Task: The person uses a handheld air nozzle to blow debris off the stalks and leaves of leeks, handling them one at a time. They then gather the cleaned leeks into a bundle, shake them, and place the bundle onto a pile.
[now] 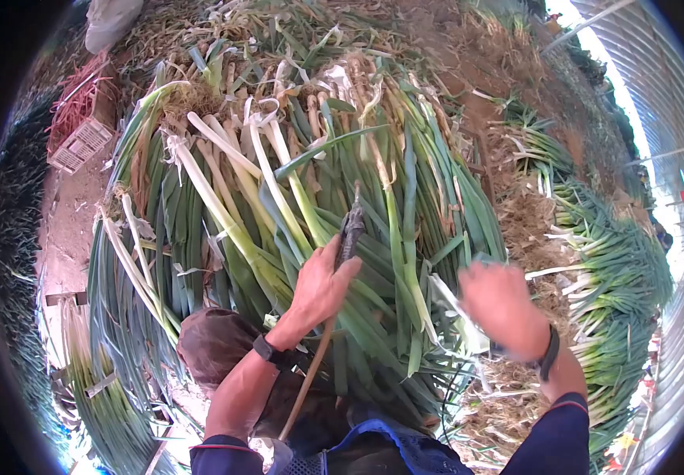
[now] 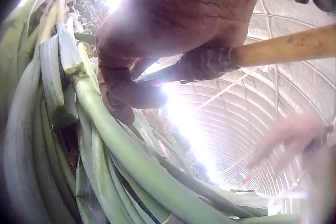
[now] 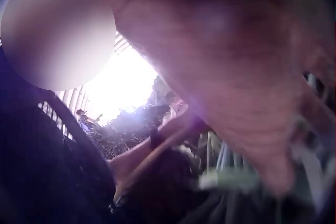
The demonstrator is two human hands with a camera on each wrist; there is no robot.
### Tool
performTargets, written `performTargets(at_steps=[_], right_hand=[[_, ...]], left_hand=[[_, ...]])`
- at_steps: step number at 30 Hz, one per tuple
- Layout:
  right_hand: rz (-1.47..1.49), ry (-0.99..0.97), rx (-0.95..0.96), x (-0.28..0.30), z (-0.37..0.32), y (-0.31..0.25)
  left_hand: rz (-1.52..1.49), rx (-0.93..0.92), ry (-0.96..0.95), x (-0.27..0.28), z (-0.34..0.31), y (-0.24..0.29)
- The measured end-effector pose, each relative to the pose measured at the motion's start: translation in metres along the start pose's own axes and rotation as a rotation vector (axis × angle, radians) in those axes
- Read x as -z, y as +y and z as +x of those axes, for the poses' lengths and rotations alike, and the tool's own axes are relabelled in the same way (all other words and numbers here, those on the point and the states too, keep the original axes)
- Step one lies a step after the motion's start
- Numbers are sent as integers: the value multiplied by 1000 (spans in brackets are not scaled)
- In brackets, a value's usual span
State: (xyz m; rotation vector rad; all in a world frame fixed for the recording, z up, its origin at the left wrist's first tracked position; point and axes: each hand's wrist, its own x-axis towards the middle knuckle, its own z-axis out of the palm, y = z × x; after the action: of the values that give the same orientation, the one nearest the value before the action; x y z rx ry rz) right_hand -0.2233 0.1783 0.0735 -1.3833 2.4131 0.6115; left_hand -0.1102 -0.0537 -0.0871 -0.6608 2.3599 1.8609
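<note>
My left hand (image 1: 320, 289) grips a dark, taped nozzle (image 1: 350, 233) on a yellowish hose (image 1: 308, 380), its tip pointing away over the pile. The left wrist view shows the fingers curled around the nozzle (image 2: 202, 65) beside thick green stalks. Below and beyond lie heaped long green onions (image 1: 227, 218), white shanks toward the far side, green leaves toward me. My right hand (image 1: 500, 305), blurred, hovers at the pile's right edge by pale, torn leaf strips (image 1: 464, 324). In the left wrist view its fingers (image 2: 283, 137) hang loosely, with nothing visible in them.
More green onions (image 1: 603, 293) lie in a long row to the right, and another bunch (image 1: 108, 396) is at the lower left. A pale plastic crate (image 1: 80, 145) stands at the far left. Dry peelings (image 1: 524, 229) cover the ground between pile and row.
</note>
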Motion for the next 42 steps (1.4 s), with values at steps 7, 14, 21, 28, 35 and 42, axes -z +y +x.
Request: performTargets(at_steps=[7,14,21,28,35,42], right_hand=[[528,27,-276,-142,193,1],[606,194,-418,-153,190,-6],[439,238,-354,-143,166,-7],[478,143,-366,-131,118,-16],[558,78,-415,-139,91,-28],[540,112,-398,-144,83,-32]], left_hand=[[114,-48,65,-10,-9,2],[162,-141,-73,-31,-29,6],[147,-115,-89,-38,-28,17],[84,-133,10,-41,4,19],[81,-188,-43,-48,26,20],[213,-107,-71,-45,31,21]])
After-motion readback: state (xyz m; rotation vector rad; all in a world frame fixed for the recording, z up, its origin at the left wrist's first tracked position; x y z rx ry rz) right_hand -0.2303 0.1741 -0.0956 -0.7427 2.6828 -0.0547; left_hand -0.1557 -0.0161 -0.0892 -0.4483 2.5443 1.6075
